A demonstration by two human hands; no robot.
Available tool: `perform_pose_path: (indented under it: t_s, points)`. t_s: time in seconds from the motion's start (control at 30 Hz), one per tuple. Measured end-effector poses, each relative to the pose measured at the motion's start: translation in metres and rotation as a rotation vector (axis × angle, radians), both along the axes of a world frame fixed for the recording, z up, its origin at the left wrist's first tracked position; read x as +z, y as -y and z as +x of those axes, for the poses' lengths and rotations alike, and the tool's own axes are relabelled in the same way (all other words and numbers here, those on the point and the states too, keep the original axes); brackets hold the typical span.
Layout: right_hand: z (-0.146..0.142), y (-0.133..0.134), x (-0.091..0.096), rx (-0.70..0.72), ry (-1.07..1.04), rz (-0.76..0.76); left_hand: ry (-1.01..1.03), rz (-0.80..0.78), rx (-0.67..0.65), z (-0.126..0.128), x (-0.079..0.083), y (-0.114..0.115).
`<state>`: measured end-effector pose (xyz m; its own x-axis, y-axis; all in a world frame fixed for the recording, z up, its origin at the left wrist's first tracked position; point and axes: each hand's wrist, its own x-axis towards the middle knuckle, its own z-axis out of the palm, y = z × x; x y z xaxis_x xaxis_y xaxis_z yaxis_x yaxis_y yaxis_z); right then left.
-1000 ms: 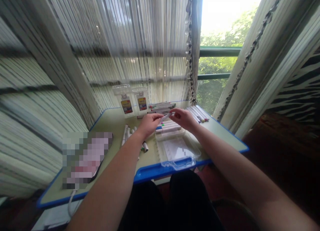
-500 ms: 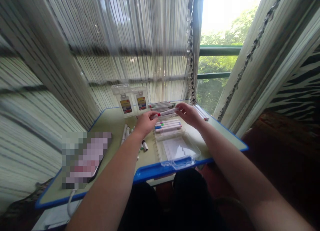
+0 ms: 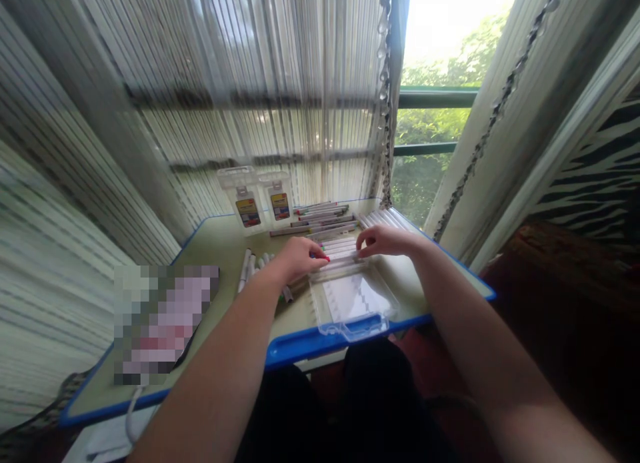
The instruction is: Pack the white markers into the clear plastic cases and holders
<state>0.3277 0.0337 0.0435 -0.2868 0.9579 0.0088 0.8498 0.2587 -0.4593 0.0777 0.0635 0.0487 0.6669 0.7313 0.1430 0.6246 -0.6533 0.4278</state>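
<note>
White red-ended marker (image 3: 343,257), crosswise at open clear case (image 3: 354,296).

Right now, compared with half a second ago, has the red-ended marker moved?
Yes. Judged against the open clear case, the red-ended marker has come nearer the blue table edge, from beyond the row of markers to its near side.

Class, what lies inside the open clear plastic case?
White markers lie side by side in the far half of the case. The left hand and right hand cover some ends, so the full count cannot be told.
</note>
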Motion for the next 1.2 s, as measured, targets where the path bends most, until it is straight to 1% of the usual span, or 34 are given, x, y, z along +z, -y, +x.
perform_pose_path:
  t_s: [0.07,0.13,0.23,0.43,0.63,0.8,1.0,1.2]
  points:
    - [-0.001,0.0009,0.0004,-0.001,0.006,-0.026,-0.019,0.056,0.004,-0.0004,0.0012,-0.0003]
    - [-0.0025,0.0019,0.0007,-0.012,0.007,-0.035,-0.058,0.078,0.012,-0.0008,0.0016,-0.0005]
    - [-0.0046,0.0029,0.001,-0.011,-0.01,-0.031,-0.09,0.047,0.029,-0.0019,0.0009,-0.0005]
    - [-0.0048,0.0022,0.0002,0.007,-0.015,-0.043,-0.084,0.005,0.044,-0.0026,0.0013,0.001]
    - [-0.0043,0.0018,-0.0006,0.001,-0.033,-0.039,-0.085,0.039,0.043,-0.0006,0.0036,0.0033]
    - [-0.0039,-0.0005,-0.0047,-0.022,-0.041,-0.029,-0.068,0.072,0.048,-0.001,0.0035,0.0039]
    - [-0.0034,-0.0026,-0.0068,-0.008,-0.055,-0.014,-0.126,0.09,0.039,-0.0002,0.0011,-0.0003]
    - [-0.0047,-0.0018,-0.0059,-0.013,-0.06,-0.014,-0.137,0.069,0.026,-0.0012,-0.001,-0.0026]
